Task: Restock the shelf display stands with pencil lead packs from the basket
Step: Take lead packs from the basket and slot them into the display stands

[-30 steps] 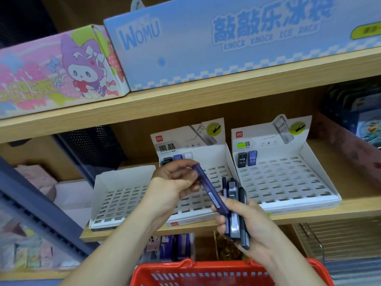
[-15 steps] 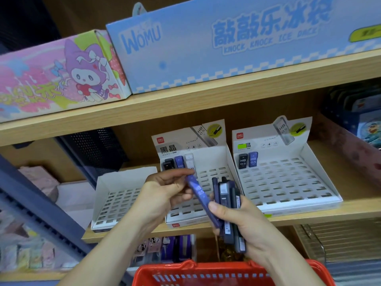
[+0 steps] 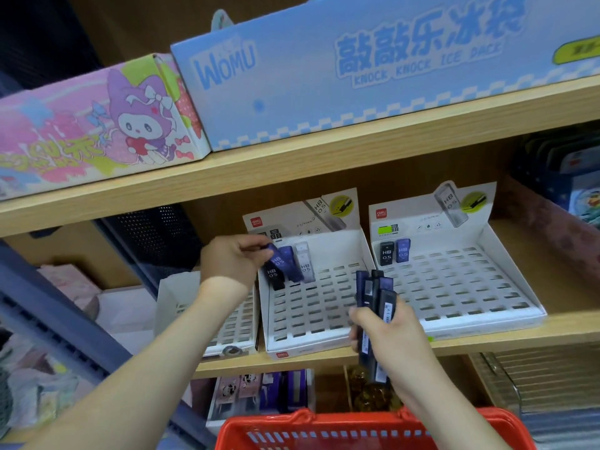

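Pinching a purple lead pack (image 3: 276, 258), the left grip (image 3: 232, 258) hovers at the back row of a white display stand (image 3: 305, 347) on a wooden shelf (image 3: 487, 337) at twelve o'clock. At four o'clock, the right grip (image 3: 386, 332) clasps several packs (image 3: 373, 287). Red basket (image 3: 324, 430) at six o'clock.

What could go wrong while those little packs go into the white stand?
The left hand holds its pack tight against the three standing packs, so it might knock one over. The right hand grips a fanned bundle of packs; one could slip out and perhaps miss the red basket.
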`<state>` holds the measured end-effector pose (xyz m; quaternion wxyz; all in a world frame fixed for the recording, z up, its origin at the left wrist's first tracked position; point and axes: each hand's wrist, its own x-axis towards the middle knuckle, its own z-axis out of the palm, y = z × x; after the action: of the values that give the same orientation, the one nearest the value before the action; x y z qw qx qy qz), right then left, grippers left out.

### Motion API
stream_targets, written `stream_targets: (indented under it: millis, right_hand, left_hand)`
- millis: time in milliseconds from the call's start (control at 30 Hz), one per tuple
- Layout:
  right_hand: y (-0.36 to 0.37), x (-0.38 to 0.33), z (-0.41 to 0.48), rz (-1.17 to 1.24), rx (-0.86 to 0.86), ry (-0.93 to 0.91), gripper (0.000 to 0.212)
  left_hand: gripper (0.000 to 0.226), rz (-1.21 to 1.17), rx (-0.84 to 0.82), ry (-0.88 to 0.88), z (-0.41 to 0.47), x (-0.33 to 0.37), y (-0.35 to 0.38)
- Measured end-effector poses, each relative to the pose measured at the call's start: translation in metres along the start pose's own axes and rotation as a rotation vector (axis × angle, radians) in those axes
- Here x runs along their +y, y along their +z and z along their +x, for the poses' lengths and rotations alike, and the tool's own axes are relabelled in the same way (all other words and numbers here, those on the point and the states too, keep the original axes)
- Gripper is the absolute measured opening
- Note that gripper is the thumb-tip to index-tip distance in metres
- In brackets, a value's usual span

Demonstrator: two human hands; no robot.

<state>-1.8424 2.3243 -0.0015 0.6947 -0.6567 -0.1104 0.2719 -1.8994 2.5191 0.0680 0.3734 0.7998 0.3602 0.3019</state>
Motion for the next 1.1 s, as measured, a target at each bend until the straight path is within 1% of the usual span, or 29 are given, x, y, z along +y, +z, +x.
stream_targets:
  millis: [67, 133, 233, 333, 400, 500, 600, 733, 900, 933, 967, 1000, 1067, 1100]
  right_hand:
    - [0.0, 0.0, 0.001, 0.086, -0.033, 0.032, 0.002]
    - [0.0, 0.0, 0.0, 0.163, -0.073, 0.065, 0.005]
    - [-0.003, -0.001, -0.001, 0.363, -0.132, 0.154, 0.014]
    - [-0.007, -0.004, 0.0, 0.596, -0.139, 0.221, 0.015]
    - [-0.008, -0.005, 0.001, 0.681, -0.14, 0.231, 0.015]
    - [-0.007, -0.005, -0.001, 0.704, -0.171, 0.23, 0.024]
    - [-0.005, -0.004, -0.003, 0.7, -0.201, 0.228, 0.026]
    - [-0.003, -0.002, -0.003, 0.726, -0.223, 0.231, 0.03]
    - [-0.002, -0.005, -0.006, 0.705, -0.223, 0.231, 0.036]
    - [-0.002, -0.006, -0.007, 0.687, -0.225, 0.228, 0.036]
    - [-0.002, -0.006, -0.008, 0.661, -0.229, 0.22, 0.036]
    - [-0.002, -0.006, -0.009, 0.621, -0.23, 0.209, 0.035]
    - [-0.002, -0.007, -0.009, 0.515, -0.222, 0.18, 0.03]
    - [-0.002, -0.007, -0.01, 0.461, -0.22, 0.159, 0.026]
  left_hand:
    - [0.019, 0.077, -0.019, 0.028, -0.002, -0.005, 0.01]
    - [0.019, 0.1, -0.019, 0.047, -0.004, -0.007, 0.016]
    - [0.019, 0.159, -0.01, 0.077, 0.001, -0.008, 0.018]
    - [0.02, 0.268, -0.03, 0.122, 0.003, -0.01, 0.016]
    - [0.021, 0.313, -0.035, 0.168, 0.004, -0.012, 0.017]
    - [0.022, 0.393, -0.03, 0.283, 0.006, -0.015, 0.023]
    - [0.022, 0.474, -0.027, 0.365, 0.008, -0.02, 0.03]
    - [0.021, 0.524, 0.018, 0.387, 0.012, -0.024, 0.032]
    - [0.023, 0.614, -0.037, 0.365, 0.003, -0.01, 0.032]
    - [0.023, 0.577, -0.039, 0.339, -0.004, -0.005, 0.031]
    - [0.022, 0.468, -0.055, 0.282, -0.013, 0.0, 0.031]
    - [0.021, 0.28, -0.105, 0.178, -0.025, 0.006, 0.031]
    - [0.021, -0.14, -0.299, -0.082, -0.052, 0.018, 0.032]
    - [0.022, -0.236, -0.371, -0.152, -0.062, 0.021, 0.033]
